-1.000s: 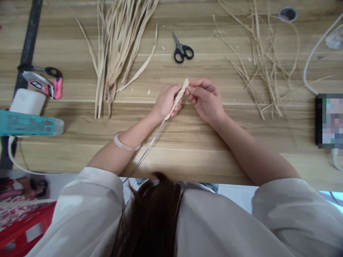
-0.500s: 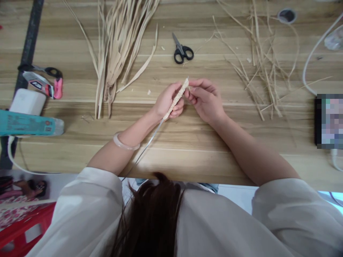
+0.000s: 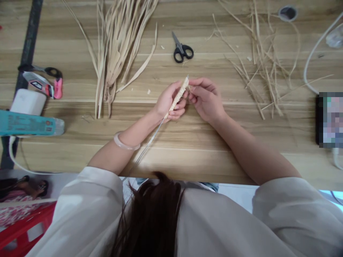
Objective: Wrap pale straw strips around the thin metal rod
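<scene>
While the left hand (image 3: 168,101) grips the straw-wrapped wire (image 3: 177,97) below the scissors (image 3: 181,50), the right hand (image 3: 205,98) pinches its tip; winding seems underway, needing steady tension.

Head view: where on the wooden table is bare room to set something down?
Bare wood lies on the table between the forearms and near edge, and between the left hand and the teal tube. Crowded: the straw bundle, scissors and loose strands.
</scene>
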`<control>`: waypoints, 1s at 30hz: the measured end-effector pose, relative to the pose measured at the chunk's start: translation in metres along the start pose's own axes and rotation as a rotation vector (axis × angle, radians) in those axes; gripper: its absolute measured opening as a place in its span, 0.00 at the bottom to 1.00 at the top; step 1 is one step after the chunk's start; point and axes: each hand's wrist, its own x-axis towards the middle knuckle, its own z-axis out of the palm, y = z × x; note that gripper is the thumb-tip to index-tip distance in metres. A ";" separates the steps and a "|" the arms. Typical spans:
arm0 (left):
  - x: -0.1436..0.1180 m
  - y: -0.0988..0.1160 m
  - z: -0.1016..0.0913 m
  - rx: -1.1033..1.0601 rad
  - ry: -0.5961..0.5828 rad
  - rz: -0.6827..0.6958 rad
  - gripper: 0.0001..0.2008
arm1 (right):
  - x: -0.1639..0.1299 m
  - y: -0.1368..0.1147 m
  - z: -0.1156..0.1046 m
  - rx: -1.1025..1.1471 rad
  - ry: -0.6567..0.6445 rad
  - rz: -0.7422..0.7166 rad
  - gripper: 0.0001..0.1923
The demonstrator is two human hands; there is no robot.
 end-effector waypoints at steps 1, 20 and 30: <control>0.000 0.000 0.000 -0.001 -0.010 0.003 0.23 | 0.000 0.000 0.000 -0.002 -0.004 -0.005 0.06; 0.004 -0.009 0.001 0.194 0.185 0.266 0.20 | 0.001 0.001 -0.001 0.001 0.020 -0.008 0.03; 0.003 -0.006 0.001 0.184 0.178 0.186 0.19 | -0.001 -0.001 0.001 0.043 0.018 -0.024 0.02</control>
